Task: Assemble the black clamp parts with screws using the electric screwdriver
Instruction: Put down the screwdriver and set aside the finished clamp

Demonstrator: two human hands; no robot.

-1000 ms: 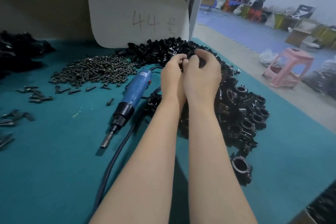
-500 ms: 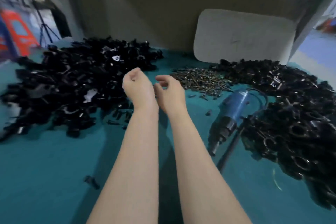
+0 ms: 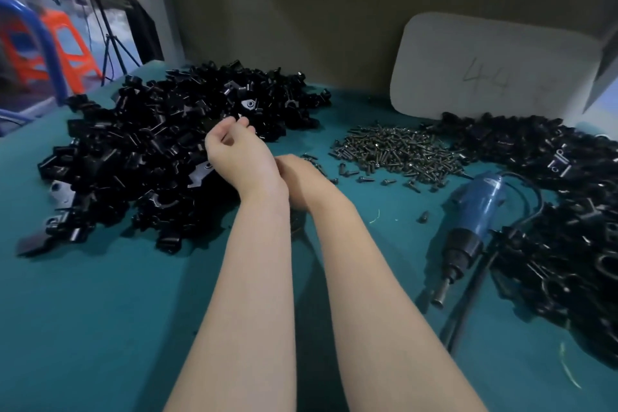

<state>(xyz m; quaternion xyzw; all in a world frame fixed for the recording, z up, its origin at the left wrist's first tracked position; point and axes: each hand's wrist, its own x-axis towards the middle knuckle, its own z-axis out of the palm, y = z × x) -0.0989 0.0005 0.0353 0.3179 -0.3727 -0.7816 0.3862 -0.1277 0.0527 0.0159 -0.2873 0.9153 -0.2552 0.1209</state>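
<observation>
Black clamp parts (image 3: 150, 157) sit heaped right at the left hand's (image 3: 240, 157) curled fingers (image 3: 234, 125); a grab I cannot tell. Right hand (image 3: 301, 181) hides behind, fingers unseen. Screws (image 3: 394, 150) and screwdriver (image 3: 468, 221) lie right of them.

Both hands have left the right-hand pile of clamps (image 3: 551, 211), where they were pressed together a second ago, and swung across to the heap of loose clamp parts (image 3: 143, 150). The left hand (image 3: 237, 157) now reaches the heap's edge with curled fingers (image 3: 242, 122). The right hand (image 3: 302, 182) has dropped low behind the left wrist.
</observation>
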